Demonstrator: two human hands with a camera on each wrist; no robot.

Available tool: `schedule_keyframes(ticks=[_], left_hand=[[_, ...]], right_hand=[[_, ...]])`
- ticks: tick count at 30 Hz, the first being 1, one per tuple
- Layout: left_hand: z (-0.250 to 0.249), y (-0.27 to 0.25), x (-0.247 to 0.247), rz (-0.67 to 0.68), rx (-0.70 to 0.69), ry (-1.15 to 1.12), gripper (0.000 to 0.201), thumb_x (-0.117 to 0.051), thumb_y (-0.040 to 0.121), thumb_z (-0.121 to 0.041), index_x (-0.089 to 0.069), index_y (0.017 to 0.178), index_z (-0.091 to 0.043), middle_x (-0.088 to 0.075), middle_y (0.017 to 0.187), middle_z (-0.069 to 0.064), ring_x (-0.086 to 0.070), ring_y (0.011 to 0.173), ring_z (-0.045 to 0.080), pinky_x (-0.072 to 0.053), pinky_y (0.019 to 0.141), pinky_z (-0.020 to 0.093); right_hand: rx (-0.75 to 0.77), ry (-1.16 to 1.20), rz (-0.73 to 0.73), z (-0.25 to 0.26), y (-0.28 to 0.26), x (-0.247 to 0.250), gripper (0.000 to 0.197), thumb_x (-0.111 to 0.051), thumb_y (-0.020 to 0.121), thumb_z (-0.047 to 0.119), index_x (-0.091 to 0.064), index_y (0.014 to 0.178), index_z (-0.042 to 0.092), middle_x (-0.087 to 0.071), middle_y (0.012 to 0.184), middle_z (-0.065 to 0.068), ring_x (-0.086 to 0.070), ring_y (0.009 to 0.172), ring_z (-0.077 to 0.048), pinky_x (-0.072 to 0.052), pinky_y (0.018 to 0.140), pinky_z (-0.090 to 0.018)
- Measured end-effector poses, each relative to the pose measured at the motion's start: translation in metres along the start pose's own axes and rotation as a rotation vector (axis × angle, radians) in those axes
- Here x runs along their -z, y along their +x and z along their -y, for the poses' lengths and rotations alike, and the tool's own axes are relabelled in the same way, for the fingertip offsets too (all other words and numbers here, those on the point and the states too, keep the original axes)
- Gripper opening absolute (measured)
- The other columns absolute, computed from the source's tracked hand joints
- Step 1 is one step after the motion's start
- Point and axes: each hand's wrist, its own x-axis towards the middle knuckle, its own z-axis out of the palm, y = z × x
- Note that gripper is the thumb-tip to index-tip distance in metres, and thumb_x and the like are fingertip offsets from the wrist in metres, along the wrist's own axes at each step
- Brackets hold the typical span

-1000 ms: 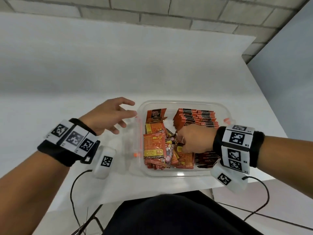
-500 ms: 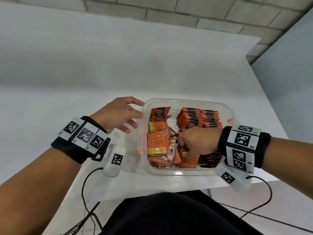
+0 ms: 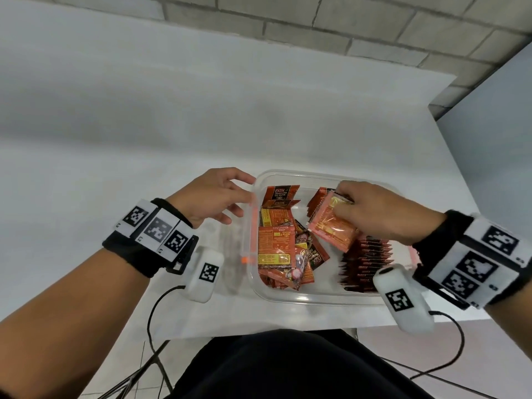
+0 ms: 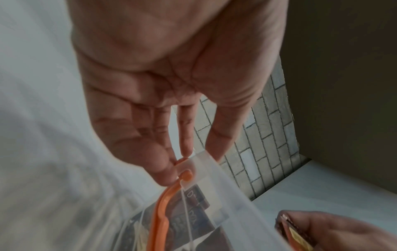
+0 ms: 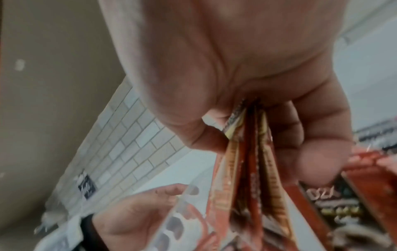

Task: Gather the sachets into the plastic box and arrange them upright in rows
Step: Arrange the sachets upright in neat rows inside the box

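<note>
A clear plastic box (image 3: 305, 298) with orange latches stands on the white table near its front edge. Loose orange sachets (image 3: 276, 249) lie in a heap in its left half. Upright rows of sachets (image 3: 365, 263) fill the right side. My right hand (image 3: 371, 208) pinches a small bunch of sachets (image 3: 331, 226) (image 5: 242, 178) above the far right rows. My left hand (image 3: 218, 197) (image 4: 171, 139) has relaxed fingers touching the box's left rim by the orange latch (image 4: 161, 208), holding nothing.
The white table (image 3: 201, 125) stretches far back to a block wall (image 3: 345, 33). Its front edge runs just under the box, with my dark lap (image 3: 302, 367) below. Cables (image 3: 155, 309) hang from both wrist cameras. A grey partition (image 3: 495, 116) stands at the right.
My right hand has lifted out of the loose heap with a bunch of sachets and moved back and right over the upright rows. The left hand stayed at the box's left rim.
</note>
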Motion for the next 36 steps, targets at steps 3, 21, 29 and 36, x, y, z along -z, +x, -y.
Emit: schedule_keyframes(ticks=[3, 21, 29, 36], left_hand=[[0.0, 0.0, 0.0, -0.005, -0.002, 0.005, 0.03, -0.071, 0.085, -0.017, -0.062, 0.113, -0.024, -0.071, 0.094, 0.005, -0.063, 0.068, 0.012, -0.05, 0.057, 0.026], [0.001, 0.001, -0.002, -0.006, 0.002, -0.023, 0.031, -0.072, 0.083, -0.017, -0.062, 0.112, -0.022, -0.07, 0.093, 0.007, -0.062, 0.068, 0.013, -0.048, 0.059, 0.028], [0.003, 0.002, -0.002, -0.008, 0.001, -0.035, 0.032, -0.073, 0.082, -0.017, -0.063, 0.111, -0.022, -0.07, 0.091, 0.006, -0.061, 0.068, 0.014, -0.047, 0.058, 0.027], [0.005, 0.005, -0.001, -0.012, -0.018, -0.037, 0.031, -0.071, 0.083, -0.016, -0.062, 0.112, -0.023, -0.07, 0.096, 0.008, -0.062, 0.074, 0.014, -0.047, 0.063, 0.029]], right_hand=[[-0.056, 0.245, 0.099, 0.012, 0.004, -0.015, 0.007, -0.047, 0.096, 0.02, -0.054, 0.097, 0.023, -0.065, 0.089, -0.006, -0.067, 0.072, -0.02, -0.059, 0.062, -0.036], [0.025, -0.092, 0.264, 0.017, 0.013, -0.043, 0.062, -0.073, 0.081, 0.032, -0.044, 0.135, 0.021, -0.05, 0.13, -0.003, -0.052, 0.107, -0.016, -0.046, 0.086, -0.025], [0.084, -0.036, 0.389, 0.013, 0.023, -0.048, 0.064, -0.07, 0.082, 0.032, -0.043, 0.139, 0.02, -0.051, 0.138, -0.001, -0.057, 0.114, -0.021, -0.049, 0.097, -0.038], [0.161, 0.004, 0.454, 0.016, 0.019, -0.051, 0.059, -0.072, 0.081, 0.024, -0.047, 0.135, 0.024, -0.056, 0.129, 0.005, -0.058, 0.104, -0.012, -0.049, 0.096, -0.033]])
